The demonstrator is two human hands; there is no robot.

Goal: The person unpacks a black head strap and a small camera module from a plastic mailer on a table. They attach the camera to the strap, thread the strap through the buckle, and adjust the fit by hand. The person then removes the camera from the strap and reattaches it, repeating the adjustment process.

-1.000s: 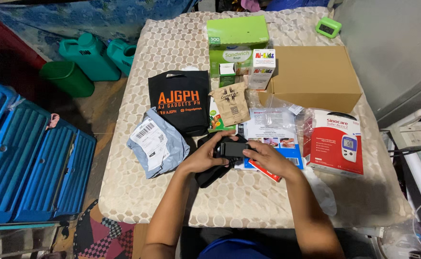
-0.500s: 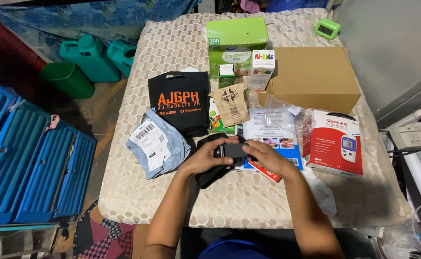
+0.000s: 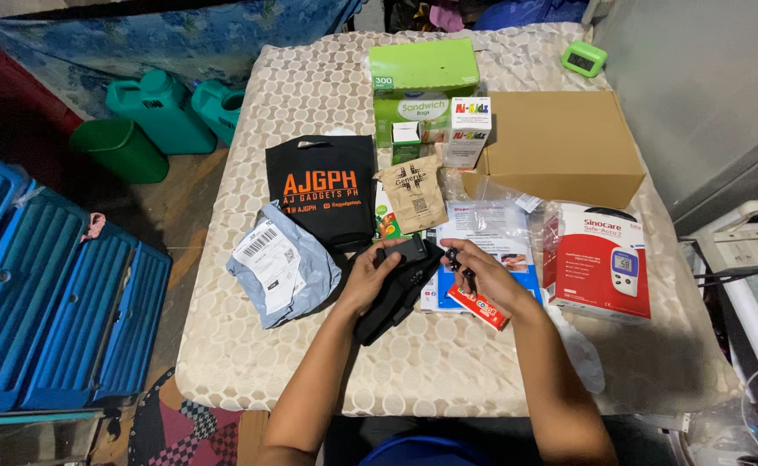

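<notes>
My left hand grips a black soft pouch that lies slanted on the table in front of me. Just to its right, my right hand pinches a small black part at the fingertips, a little apart from the pouch. Under my right hand lie a small red packet and a clear plastic bag with printed leaflets. A grey mailer bag with a white label rests left of my left hand.
On the cream patterned tablecloth stand a black cloth bag, a brown paper pouch, a green box, a small white carton, a brown cardboard box, a red and white device box. Blue crates and green jugs sit on the floor at left.
My hands, which were together on the black pouch, have parted: the right hand has drawn away to the right with a small black part in its fingertips.
</notes>
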